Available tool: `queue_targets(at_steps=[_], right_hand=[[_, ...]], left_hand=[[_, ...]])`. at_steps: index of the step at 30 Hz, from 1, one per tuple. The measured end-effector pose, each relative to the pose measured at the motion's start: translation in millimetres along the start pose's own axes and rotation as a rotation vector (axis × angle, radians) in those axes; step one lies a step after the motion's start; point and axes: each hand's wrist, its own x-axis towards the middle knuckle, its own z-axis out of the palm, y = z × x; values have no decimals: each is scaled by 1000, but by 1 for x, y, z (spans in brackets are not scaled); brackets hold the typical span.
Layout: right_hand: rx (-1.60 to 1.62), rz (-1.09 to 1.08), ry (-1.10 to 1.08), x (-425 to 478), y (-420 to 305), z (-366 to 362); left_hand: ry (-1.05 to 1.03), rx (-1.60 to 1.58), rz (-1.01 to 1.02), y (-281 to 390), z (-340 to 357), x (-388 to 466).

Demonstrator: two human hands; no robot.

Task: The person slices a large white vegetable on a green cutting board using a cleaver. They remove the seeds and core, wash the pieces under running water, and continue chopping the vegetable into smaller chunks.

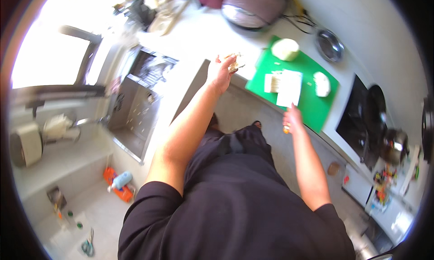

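Note:
My left hand (219, 73) is raised off the front edge of the white counter, closed round some pale, brownish food scraps (236, 61). My right hand (293, 119) grips the handle of a wide-bladed cleaver (290, 88), whose blade lies over the green cutting board (310, 109). Just left of the blade is a cut block of pale food (271, 83). A large rounded pale vegetable (285, 49) sits at the board's far corner, and another white piece (321, 84) rests on its right side. Blur hides what kind of food these are.
A sink (137, 114) with pale scraps is at left. Beyond the board stand a dark rounded appliance (254, 7) and a metal bowl (329, 46). To the right are a black cooktop (352, 114), a pan (374, 104) and a metal pot (395, 146). Scissors (87, 244) lie lower left.

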Motion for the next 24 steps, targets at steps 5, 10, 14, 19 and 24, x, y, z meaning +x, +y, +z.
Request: queue_targets(at_steps=[5, 10, 14, 19, 24], right_hand=[[32, 85, 80, -33, -6, 65], [80, 21, 174, -42, -12, 81], [141, -86, 193, -52, -22, 77], [164, -264, 255, -67, -45, 78], [263, -334, 355, -86, -61, 61]], left_hand=[[476, 614, 424, 118, -320, -43], [867, 467, 71, 168, -484, -85], [1285, 937, -117, 186, -509, -83], [1024, 1240, -93, 199, -479, -74], [733, 1586, 838, 107, -329, -18]])
